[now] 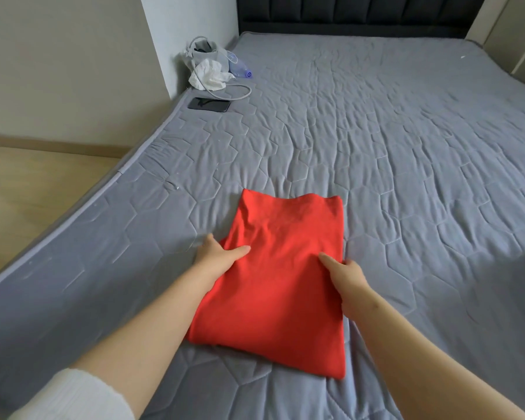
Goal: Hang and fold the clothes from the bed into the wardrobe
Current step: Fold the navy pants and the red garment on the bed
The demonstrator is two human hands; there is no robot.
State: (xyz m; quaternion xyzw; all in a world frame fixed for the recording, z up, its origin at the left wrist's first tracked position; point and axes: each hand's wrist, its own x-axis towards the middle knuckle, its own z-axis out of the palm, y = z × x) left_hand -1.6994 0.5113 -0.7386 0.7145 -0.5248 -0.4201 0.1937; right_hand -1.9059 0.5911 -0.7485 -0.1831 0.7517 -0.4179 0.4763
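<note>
Red garment [273,268]: one, folded, on bed [406,147]. Two hands: left hand [217,256] and right hand [350,280] each pinch one side edge. One phone [209,104] well apart.

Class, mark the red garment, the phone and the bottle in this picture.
red garment [273,283]: head view, centre of the folded cloth.
phone [209,104]: head view, middle of its dark screen.
bottle [237,65]: head view, its clear body.
</note>
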